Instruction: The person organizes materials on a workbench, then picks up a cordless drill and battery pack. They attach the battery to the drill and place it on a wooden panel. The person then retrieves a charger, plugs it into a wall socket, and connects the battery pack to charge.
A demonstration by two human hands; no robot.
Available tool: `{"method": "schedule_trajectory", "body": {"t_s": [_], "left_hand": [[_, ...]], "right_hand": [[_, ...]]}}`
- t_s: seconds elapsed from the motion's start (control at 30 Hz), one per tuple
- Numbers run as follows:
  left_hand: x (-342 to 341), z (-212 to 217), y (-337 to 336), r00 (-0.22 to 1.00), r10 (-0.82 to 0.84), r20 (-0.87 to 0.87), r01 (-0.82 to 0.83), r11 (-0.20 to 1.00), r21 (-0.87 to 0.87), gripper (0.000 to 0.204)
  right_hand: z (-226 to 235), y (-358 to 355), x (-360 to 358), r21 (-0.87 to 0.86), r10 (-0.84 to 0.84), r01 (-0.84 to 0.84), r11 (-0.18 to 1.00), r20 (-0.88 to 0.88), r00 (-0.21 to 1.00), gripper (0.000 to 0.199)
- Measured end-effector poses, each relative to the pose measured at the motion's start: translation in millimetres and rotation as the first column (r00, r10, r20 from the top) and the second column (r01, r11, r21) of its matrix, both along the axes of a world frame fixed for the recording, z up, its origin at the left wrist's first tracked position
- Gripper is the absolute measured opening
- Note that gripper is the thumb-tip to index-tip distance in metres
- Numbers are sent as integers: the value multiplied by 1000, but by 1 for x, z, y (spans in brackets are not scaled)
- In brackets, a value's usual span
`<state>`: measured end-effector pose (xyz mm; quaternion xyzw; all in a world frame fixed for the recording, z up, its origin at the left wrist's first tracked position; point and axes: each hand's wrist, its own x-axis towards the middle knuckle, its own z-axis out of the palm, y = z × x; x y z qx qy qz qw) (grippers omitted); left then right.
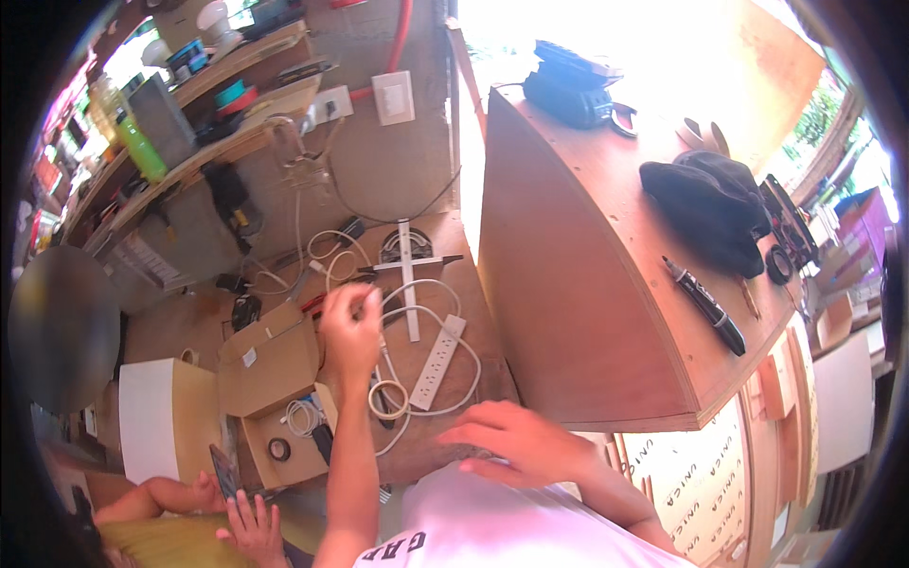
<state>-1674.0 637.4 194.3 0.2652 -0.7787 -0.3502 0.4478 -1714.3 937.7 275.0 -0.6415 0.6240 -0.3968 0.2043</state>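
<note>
My left hand point(352, 331) is raised over the wooden bench, its fingers curled together; what they hold, if anything, I cannot make out. My right hand point(516, 443) hovers at the front of my shirt, fingers stretched and holding nothing. Between and beyond my hands lies a white power strip point(440, 364) with its white cord point(478, 364) looped around it. Behind it rests a white cross-shaped ruler point(409, 308) with a dark round scale. Left of my left forearm stands an open cardboard box point(275, 374) with a coiled white cable point(303, 417) and a black tape roll point(279, 449) inside.
At the right, a curved plywood case point(568, 284) carries a black marker point(705, 308), a black cloth cap point(705, 204) and a black-and-blue device point(573, 85). Another person's hands point(254, 525) and phone point(224, 471) are at lower left. Cluttered shelves point(218, 137) line the wall.
</note>
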Motion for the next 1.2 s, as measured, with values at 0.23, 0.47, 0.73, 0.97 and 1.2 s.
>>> {"method": "schedule_trajectory", "body": {"t_s": [0.23, 0.47, 0.73, 0.97, 1.2], "left_hand": [[-161, 48, -78, 1000, 8, -4, -9, 938, -346, 17], [-279, 166, -135, 510, 709, 487, 110, 507, -855, 26], [-301, 209, -242, 321, 678, 661, 71, 679, -731, 28], [-304, 199, -241, 468, 525, 711, -84, 827, -556, 33], [-306, 201, -241, 455, 454, 766, -142, 886, -441, 36]], "right_hand": [[2, 44, 4, 43, -204, 200, 979, 147, 968, 34], [-58, 71, 21, 234, -348, 295, 926, 226, 910, 35], [-74, 90, 24, 151, -484, 466, 872, 415, 771, 33], [-96, 100, 27, 198, -539, 505, 840, 417, 732, 36], [-107, 102, 34, 201, -558, 530, 824, 446, 699, 36]]}}
